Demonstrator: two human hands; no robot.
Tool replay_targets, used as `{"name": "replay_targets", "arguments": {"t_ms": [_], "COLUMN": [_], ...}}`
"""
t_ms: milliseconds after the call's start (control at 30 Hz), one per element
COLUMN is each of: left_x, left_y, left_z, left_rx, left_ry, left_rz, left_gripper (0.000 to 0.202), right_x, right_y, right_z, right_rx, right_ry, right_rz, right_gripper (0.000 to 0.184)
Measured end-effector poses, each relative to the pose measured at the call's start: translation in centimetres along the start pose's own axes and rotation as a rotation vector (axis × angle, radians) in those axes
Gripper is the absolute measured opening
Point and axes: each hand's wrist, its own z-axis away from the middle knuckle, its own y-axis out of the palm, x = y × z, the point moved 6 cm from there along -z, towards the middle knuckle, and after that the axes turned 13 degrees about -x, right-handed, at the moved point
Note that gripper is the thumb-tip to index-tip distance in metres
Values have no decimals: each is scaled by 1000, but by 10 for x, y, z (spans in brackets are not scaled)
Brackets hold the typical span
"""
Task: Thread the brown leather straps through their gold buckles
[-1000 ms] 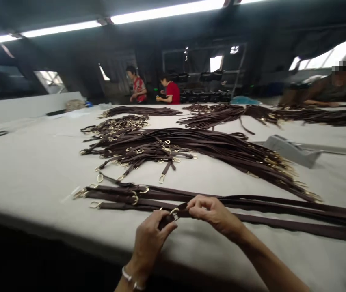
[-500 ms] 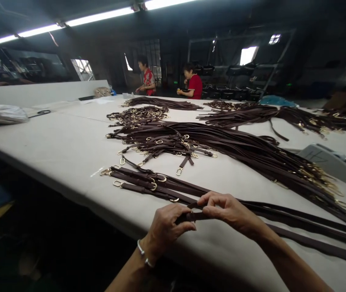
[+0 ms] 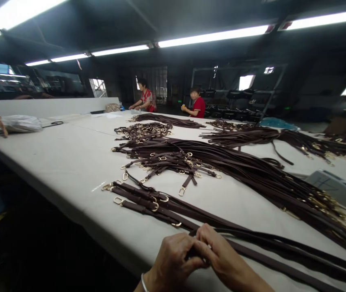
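My left hand (image 3: pixel 171 261) and my right hand (image 3: pixel 218 259) meet at the near edge of the white table (image 3: pixel 60 162), both pinched on one dark brown leather strap (image 3: pixel 270 263) that runs off to the right. The strap's end is hidden between my fingers. Just beyond my hands lie a few finished straps with gold buckles (image 3: pixel 148 202), side by side. A silver bracelet (image 3: pixel 144 282) sits on my left wrist.
A large heap of brown straps with gold rings (image 3: pixel 197 160) fills the table's middle, with more heaps (image 3: pixel 276 136) further back. A grey box (image 3: pixel 334 188) lies at right, a plastic bag (image 3: pixel 17 123) at far left. Two people in red (image 3: pixel 199 106) work at the far side.
The view has tilted up and swung left, so my hands now sit lower in the picture. My fingers have drawn closer together on the strap, covering the buckle seen earlier.
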Motion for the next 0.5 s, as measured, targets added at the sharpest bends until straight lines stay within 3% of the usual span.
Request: {"name": "replay_targets", "arguments": {"t_ms": [133, 333, 500], "left_x": [8, 24, 39], "left_y": [8, 15, 11], "left_z": [6, 13, 16], "left_rx": [23, 34, 107], "left_ry": [-39, -186, -231], "left_rz": [27, 131, 183], "left_gripper": [34, 26, 59], "right_x": [-16, -31, -30], "right_y": [10, 9, 7], "right_z": [4, 3, 6], "right_rx": [-4, -197, 116], "right_ry": [-95, -168, -40], "right_rz": [160, 173, -69], "right_gripper": [47, 35, 39]}}
